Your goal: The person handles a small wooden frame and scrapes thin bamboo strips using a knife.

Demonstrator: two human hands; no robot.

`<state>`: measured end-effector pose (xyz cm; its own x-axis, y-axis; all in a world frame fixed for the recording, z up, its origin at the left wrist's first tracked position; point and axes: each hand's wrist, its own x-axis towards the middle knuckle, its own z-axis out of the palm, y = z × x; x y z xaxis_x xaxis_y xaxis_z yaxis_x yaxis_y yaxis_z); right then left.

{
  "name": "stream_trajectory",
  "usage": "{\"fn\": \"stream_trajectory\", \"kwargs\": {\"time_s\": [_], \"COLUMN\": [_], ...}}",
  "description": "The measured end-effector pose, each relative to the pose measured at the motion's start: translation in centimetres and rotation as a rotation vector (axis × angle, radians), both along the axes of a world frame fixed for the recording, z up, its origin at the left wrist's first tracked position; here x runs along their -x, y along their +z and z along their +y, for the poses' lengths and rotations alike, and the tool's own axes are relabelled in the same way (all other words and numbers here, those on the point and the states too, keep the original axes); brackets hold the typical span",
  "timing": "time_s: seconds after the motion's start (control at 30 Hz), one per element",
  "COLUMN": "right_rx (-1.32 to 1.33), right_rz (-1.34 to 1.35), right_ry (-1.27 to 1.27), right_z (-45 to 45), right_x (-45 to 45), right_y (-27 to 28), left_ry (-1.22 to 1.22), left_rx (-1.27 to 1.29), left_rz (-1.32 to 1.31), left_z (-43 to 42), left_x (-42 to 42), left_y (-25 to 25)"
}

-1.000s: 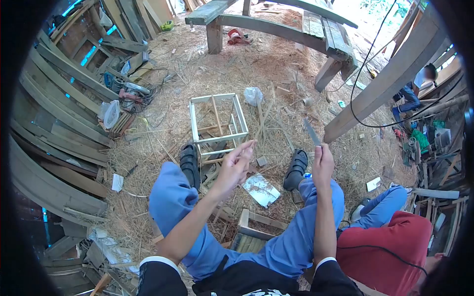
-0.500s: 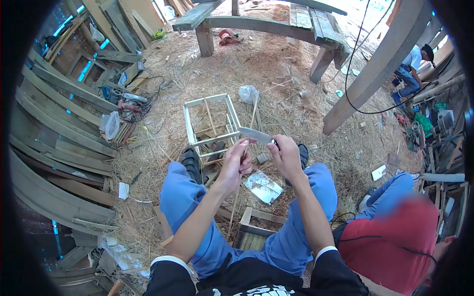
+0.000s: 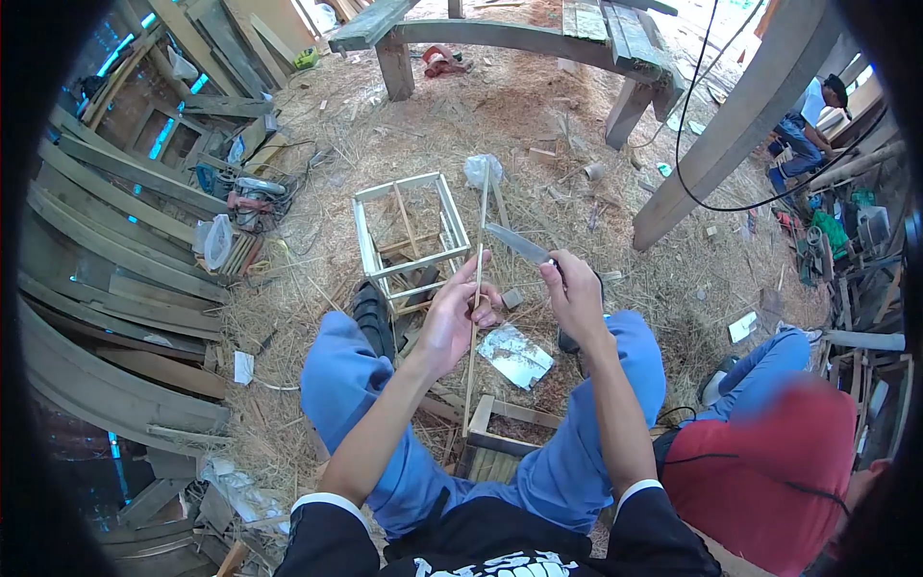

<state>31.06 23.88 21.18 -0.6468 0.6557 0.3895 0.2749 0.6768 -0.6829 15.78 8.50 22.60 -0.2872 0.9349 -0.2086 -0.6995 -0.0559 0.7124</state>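
Observation:
My left hand (image 3: 456,322) is closed around a thin wooden strip (image 3: 470,380), which stands nearly upright in front of me and runs down between my knees. In my right hand (image 3: 577,296) is a knife (image 3: 519,244), gripped by its dark handle. Its broad blade points up and left, the tip close to the strip's upper part; whether they touch I cannot tell. Just beyond my left hand stands a small frame of pale wooden strips (image 3: 368,236). A white-smeared flat piece (image 3: 516,356) lies on the ground between my feet.
A wooden box (image 3: 519,415) sits between my legs. On the right a person in a red shirt (image 3: 760,471) sits close beside me; another person (image 3: 806,135) works farther back. A slanted post (image 3: 735,125), a bench (image 3: 510,40), power tools (image 3: 258,202) and stacked boards (image 3: 125,303) stand around.
The strip has swung from pointing away to nearly upright in my left hand. My right hand has moved slightly right and lower, and the knife now tilts more steeply.

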Motion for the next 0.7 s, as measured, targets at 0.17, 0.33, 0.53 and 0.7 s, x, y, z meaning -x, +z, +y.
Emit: {"fn": "stream_trajectory", "kwargs": {"time_s": [0.17, 0.33, 0.53, 0.7], "right_rx": [0.006, 0.088, 0.04, 0.008], "right_rz": [-0.001, 0.01, 0.041, 0.15], "right_ry": [0.023, 0.108, 0.22, 0.248], "right_z": [-0.1, -1.3, -2.4, -2.4], "right_x": [0.7, 2.0, 3.4, 4.0], "right_y": [-0.3, 0.5, 0.3, 0.0], "left_ry": [0.009, 0.077, 0.093, 0.117], "left_rx": [0.004, 0.078, 0.094, 0.094], "left_rz": [-0.042, 0.009, 0.019, 0.246], "left_z": [-0.2, -0.1, -0.3, -0.7], "left_x": [-0.1, -0.3, -0.1, -0.2], "left_y": [-0.1, 0.1, -0.4, 0.7]}}
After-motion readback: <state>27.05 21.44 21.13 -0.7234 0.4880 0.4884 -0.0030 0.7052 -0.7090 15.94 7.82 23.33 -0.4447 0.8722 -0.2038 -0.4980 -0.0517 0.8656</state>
